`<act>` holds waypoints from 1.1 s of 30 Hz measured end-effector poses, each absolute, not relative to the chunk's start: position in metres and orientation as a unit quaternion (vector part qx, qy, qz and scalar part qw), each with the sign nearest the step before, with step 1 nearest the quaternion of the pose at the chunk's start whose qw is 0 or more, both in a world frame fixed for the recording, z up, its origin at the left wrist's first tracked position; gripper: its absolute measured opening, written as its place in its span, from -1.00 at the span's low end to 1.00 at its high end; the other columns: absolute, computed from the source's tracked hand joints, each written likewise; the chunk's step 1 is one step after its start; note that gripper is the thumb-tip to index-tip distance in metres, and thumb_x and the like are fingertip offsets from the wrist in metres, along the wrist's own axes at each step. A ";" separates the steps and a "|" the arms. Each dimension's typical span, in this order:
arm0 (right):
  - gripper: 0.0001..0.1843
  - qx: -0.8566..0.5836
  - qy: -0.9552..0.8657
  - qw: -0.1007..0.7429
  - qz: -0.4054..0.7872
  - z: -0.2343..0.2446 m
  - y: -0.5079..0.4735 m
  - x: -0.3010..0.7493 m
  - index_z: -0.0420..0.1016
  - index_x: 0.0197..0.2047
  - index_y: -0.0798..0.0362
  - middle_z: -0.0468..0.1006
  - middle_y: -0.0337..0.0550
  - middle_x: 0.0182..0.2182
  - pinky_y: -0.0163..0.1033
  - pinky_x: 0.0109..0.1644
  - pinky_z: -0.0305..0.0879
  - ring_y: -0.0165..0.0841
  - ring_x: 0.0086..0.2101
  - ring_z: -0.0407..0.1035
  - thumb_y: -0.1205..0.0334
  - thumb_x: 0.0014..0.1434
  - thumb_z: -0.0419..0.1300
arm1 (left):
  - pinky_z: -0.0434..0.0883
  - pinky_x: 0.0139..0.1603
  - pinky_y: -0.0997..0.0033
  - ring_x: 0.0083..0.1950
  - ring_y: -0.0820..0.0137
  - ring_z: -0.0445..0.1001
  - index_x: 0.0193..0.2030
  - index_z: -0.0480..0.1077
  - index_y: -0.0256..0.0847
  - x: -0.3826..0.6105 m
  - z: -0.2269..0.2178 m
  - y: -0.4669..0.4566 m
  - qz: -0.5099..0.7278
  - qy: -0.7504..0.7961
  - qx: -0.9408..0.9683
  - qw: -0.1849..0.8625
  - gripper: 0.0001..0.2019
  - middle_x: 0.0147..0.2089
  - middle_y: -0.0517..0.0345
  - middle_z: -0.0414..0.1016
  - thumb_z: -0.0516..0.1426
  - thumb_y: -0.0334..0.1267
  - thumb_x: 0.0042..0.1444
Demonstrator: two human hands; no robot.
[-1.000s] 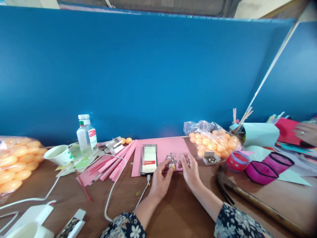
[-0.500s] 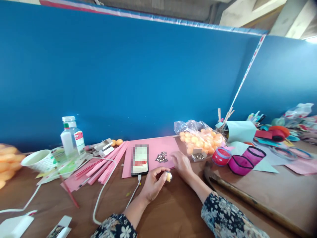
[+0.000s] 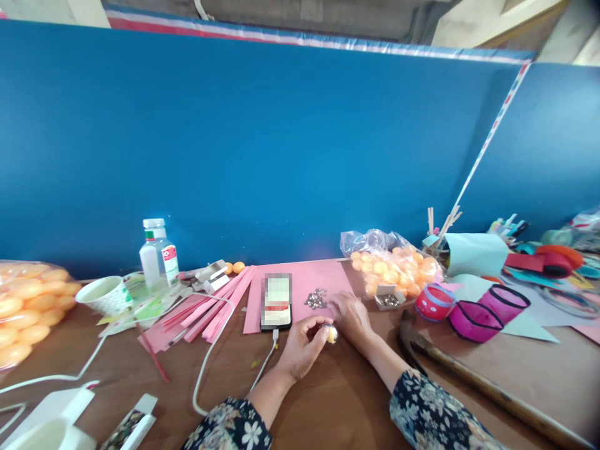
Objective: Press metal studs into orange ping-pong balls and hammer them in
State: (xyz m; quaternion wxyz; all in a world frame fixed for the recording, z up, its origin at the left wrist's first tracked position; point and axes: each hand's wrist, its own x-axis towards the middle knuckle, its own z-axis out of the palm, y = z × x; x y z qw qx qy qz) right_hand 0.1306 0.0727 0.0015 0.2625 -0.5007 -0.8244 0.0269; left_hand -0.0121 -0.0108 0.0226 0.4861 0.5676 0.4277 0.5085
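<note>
My left hand (image 3: 304,350) pinches a small yellow-orange ball (image 3: 332,335) between thumb and fingers, low over the table. Dark, shiny bits show along the ball's upper edge. Close by on the right, my right hand (image 3: 351,317) is bent downward at the edge of the pink paper (image 3: 300,278). Its fingers are drawn together, and anything between the fingertips is too small to make out. Just left of those fingertips, a pile of small metal tacks (image 3: 315,299) lies on the paper. A phone (image 3: 276,303) with a white cable lies to the left of the pile.
A bag of orange balls (image 3: 394,265) and an open box of tacks (image 3: 389,298) are behind my right hand. A wooden-handled hammer-like tool (image 3: 473,369) lies on the right. Pink strips (image 3: 220,306), a bottle (image 3: 159,256) and a paper cup (image 3: 105,295) are left.
The camera has turned slightly left, so the scene sits farther right. My right hand has come closer to the ball and my left hand, its fingers more drawn in. My left hand keeps the ball.
</note>
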 end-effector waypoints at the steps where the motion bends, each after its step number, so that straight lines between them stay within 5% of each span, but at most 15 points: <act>1: -0.80 -0.505 -0.824 0.258 0.025 0.002 0.073 0.130 0.46 -0.31 -0.01 0.48 -0.16 -0.34 -0.32 -0.22 0.11 -0.34 -0.28 0.30 0.28 0.17 0.01 | 0.35 -0.31 0.47 -0.36 0.43 0.39 -0.21 0.43 -0.31 -0.012 0.023 -0.011 0.509 0.428 0.567 0.486 -0.74 -0.38 0.10 0.47 0.07 -0.18 0.06; 12: -0.83 -0.512 -0.816 0.263 0.041 0.001 0.072 0.127 0.46 -0.31 -0.01 0.48 -0.17 -0.35 -0.33 -0.24 0.09 -0.34 -0.26 0.30 0.28 0.14 0.03 | 0.36 -0.30 0.44 -0.35 0.42 0.40 -0.20 0.42 -0.29 -0.012 0.021 -0.011 0.508 0.432 0.564 0.487 -0.73 -0.38 0.10 0.46 0.07 -0.16 0.06; 22: -0.85 -0.504 -0.760 0.388 0.133 0.002 0.067 0.133 0.37 -0.30 0.04 0.49 -0.19 -0.38 -0.34 -0.33 0.21 -0.39 -0.41 0.37 0.28 0.10 0.00 | 0.43 -0.36 0.41 -0.31 0.40 0.43 0.03 0.30 -0.21 -0.013 0.017 -0.007 0.526 0.458 0.516 0.497 -0.59 -0.23 0.06 0.44 0.06 -0.10 0.06; 33: -0.82 -0.447 -0.675 0.512 0.288 0.018 0.057 0.125 0.42 -0.35 0.08 0.51 -0.13 -0.42 -0.28 -0.34 0.31 -0.34 -0.41 0.39 0.16 0.09 0.07 | 0.41 -0.02 0.22 -0.10 0.31 0.45 0.08 0.27 -0.25 -0.018 0.009 0.004 0.608 0.421 0.447 0.504 -0.55 -0.07 -0.01 0.46 0.11 -0.16 0.04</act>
